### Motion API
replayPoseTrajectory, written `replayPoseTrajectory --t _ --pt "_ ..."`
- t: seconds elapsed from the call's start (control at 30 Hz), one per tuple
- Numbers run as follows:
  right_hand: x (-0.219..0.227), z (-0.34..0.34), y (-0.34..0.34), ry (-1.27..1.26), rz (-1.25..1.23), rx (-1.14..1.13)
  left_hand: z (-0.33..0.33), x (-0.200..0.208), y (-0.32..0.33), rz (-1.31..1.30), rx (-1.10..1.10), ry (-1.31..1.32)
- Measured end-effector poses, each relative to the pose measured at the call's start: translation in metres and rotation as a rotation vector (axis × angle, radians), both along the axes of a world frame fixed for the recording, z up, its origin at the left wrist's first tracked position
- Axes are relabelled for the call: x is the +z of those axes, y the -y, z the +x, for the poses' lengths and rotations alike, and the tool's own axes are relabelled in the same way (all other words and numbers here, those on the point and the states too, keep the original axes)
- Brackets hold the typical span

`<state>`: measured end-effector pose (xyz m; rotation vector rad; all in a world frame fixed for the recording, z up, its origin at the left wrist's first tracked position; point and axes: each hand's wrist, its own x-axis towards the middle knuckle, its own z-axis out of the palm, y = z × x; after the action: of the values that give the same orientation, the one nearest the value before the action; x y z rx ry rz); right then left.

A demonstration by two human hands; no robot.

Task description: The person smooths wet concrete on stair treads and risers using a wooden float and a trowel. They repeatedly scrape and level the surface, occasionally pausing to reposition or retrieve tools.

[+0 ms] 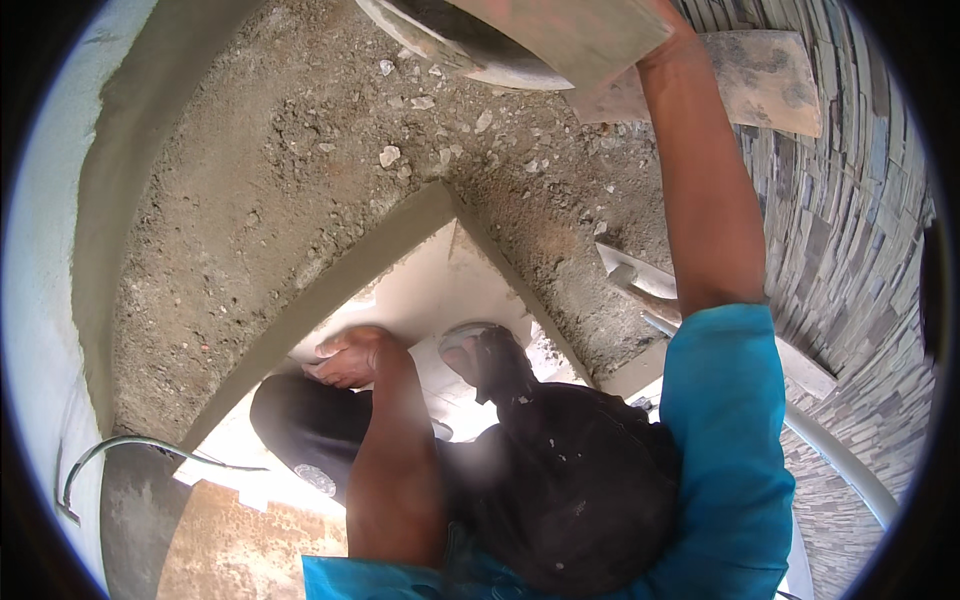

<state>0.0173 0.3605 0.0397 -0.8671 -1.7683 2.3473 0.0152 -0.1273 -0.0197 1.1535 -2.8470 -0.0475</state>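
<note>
My right arm reaches far forward, and my right hand [676, 38] is closed at the edge of a flat, rectangular grey board [575, 38]. The board's exact kind is not plain, and the frame cuts it off at the top. It overlaps a round basin [425, 42] with a pale, smeared rim. My left hand [350, 357] rests beside my bent left knee, near the inner side of a raised grey edge [330, 295]. Its fingers are curled in together, and nothing shows in them.
Rough grey mortar ground [240, 200] with loose chips spreads ahead. Clad in thin stone strips, a wall [840, 200] rises at right, with a stained slab [765, 82] against it. A wooden-handled tool [640, 285] lies by my right arm. A grey pipe [845, 465] and a cable [150, 440] flank me.
</note>
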Motion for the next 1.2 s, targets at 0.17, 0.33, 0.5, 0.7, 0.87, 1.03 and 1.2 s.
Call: replayPoseTrajectory --t 0.17,0.33,0.5,0.7,0.87,1.03,1.2 --pt "0.101 0.074 0.1 -0.05 -0.334 -0.028 0.0 -0.003 0.008 -0.026 0.022 -0.02" --pt "0.031 0.139 0.154 0.41 0.091 0.2 0.001 0.009 -0.016 0.039 0.023 0.018" --pt "-0.042 0.129 0.173 0.536 0.078 0.262 0.003 0.002 -0.01 -0.013 0.035 0.024" --pt "-0.071 0.116 0.174 0.545 0.117 0.358 -0.005 0.018 -0.029 0.038 0.031 0.008" --pt "-0.086 0.107 0.176 0.46 0.017 0.375 0.001 0.006 -0.013 0.017 0.035 0.008" --pt "-0.091 0.106 0.182 0.515 0.031 0.393 0.003 0.003 -0.01 -0.008 0.016 0.018" --pt "-0.092 0.104 0.187 0.535 0.07 0.407 0.002 0.004 -0.012 -0.006 0.032 0.033"
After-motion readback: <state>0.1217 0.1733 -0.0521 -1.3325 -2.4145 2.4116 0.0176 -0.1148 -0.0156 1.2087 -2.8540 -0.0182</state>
